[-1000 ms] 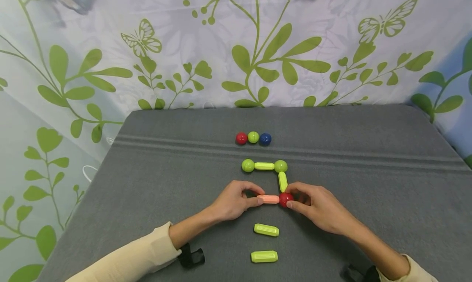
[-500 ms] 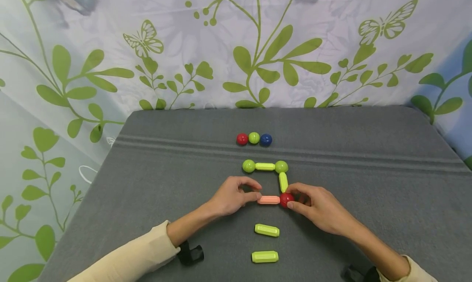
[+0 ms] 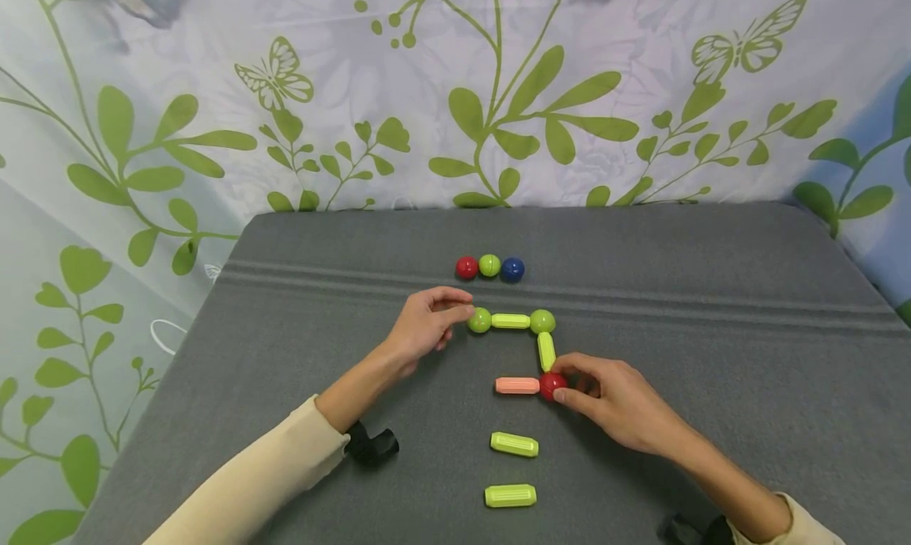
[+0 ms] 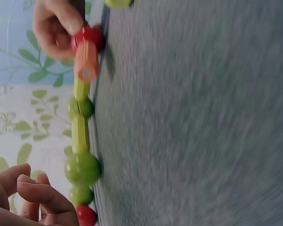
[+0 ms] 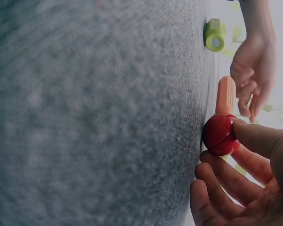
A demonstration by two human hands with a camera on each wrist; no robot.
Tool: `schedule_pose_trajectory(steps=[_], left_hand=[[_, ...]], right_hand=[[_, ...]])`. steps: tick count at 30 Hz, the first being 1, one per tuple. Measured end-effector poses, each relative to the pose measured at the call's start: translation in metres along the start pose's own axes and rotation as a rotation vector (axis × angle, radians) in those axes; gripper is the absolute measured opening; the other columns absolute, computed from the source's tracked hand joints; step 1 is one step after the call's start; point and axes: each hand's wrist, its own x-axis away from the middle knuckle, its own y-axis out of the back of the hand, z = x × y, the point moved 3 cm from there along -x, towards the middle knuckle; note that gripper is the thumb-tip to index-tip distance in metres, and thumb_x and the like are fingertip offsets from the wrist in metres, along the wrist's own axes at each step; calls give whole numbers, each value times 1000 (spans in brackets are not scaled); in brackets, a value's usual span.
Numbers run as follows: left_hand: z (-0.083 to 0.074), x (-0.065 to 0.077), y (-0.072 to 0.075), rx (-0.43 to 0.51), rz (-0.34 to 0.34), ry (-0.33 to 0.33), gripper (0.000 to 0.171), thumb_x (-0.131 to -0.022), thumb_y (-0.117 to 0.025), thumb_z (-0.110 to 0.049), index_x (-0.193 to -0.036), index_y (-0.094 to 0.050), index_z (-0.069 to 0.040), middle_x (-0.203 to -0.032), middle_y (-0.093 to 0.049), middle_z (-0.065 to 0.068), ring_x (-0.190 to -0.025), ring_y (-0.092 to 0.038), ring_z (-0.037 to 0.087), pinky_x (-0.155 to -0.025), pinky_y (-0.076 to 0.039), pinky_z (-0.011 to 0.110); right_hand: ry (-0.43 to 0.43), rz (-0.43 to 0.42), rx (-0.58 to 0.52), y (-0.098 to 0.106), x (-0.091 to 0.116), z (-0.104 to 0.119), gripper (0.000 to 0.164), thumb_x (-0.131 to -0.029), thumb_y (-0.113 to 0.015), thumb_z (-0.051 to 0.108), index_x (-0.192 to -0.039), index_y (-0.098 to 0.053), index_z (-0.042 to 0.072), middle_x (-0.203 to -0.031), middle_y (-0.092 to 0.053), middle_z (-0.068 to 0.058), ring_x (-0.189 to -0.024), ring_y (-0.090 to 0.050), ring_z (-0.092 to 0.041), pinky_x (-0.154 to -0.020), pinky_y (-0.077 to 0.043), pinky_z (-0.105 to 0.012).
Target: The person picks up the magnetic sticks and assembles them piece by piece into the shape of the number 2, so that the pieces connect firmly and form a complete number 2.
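My right hand (image 3: pixel 615 399) pinches a red ball (image 5: pixel 220 134) between thumb and fingers. A pink-orange rod (image 3: pixel 517 385) sticks out leftward from that ball. Behind it a yellow-green rod (image 3: pixel 546 351) leads up to a green ball (image 3: pixel 542 321), and another yellow-green rod (image 3: pixel 510 321) joins that to a green ball at the left end (image 3: pixel 479 319). My left hand (image 3: pixel 421 327) is at this left-end ball, its fingertips overlapping the ball's left edge in the head view. In the left wrist view its loosely bent fingers (image 4: pixel 47 197) hold nothing.
Past the chain, a red ball (image 3: pixel 466 267), a green ball (image 3: pixel 489 265) and a blue ball (image 3: pixel 512 270) sit in a row. Two loose yellow-green rods (image 3: pixel 514 444) lie nearer me on the grey cloth (image 3: pixel 712 308). A leaf-patterned curtain (image 3: pixel 356 94) hangs behind the table.
My left hand has left the end of the pink-orange rod and moved away from me to the left-end green ball. The right hand stays on the red ball.
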Motion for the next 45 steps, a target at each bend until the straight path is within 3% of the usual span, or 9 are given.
schedule_pose_trajectory(steps=[16, 22, 28, 32, 39, 45], left_hand=[[-4, -40, 4, 12, -232, -25, 29, -94, -69, -15, -121, -66, -7, -101, -63, 5, -62, -50, 19, -52, -39, 26], [-4, -55, 8, 26, -282, -29, 34, -94, -69, -15, -127, -64, -6, -107, -63, 6, -70, -55, 26, -53, -41, 25], [1, -71, 12, -150, -195, -8, 46, -95, -69, -18, -138, -56, -10, -130, -56, 11, -90, -61, 28, -72, -49, 33], [4, -76, 13, -262, -131, -9, 51, -94, -70, -18, -142, -53, -12, -135, -52, 14, -94, -62, 27, -79, -50, 35], [7, -77, 14, -294, -99, 1, 41, -96, -68, -20, -135, -59, -12, -126, -59, 10, -81, -58, 21, -60, -46, 28], [9, -75, 16, -262, -95, -6, 42, -96, -68, -19, -136, -58, -11, -125, -59, 10, -75, -55, 19, -55, -43, 27]], right_hand=[[17, -11, 1, 0, 1, 0, 20, -91, -74, 21, -110, -68, 20, -80, -59, 10, -66, -53, -7, -56, -44, -26], [10, -13, 16, 0, 1, -1, 22, -90, -75, 20, -111, -68, 19, -80, -58, 10, -67, -52, -7, -56, -44, -26], [2, -8, 16, -1, 0, -1, 22, -90, -74, 21, -111, -68, 20, -80, -58, 10, -67, -52, -8, -56, -44, -26], [4, -4, 10, -1, -1, 0, 21, -91, -74, 21, -110, -68, 21, -81, -58, 11, -67, -52, -7, -57, -44, -26], [-7, 5, 15, -1, -1, 0, 21, -91, -73, 22, -112, -68, 20, -81, -58, 10, -67, -52, -8, -57, -44, -26], [3, -2, 19, -1, 0, 0, 20, -92, -73, 22, -111, -67, 21, -81, -59, 11, -67, -52, -7, -57, -44, -26]])
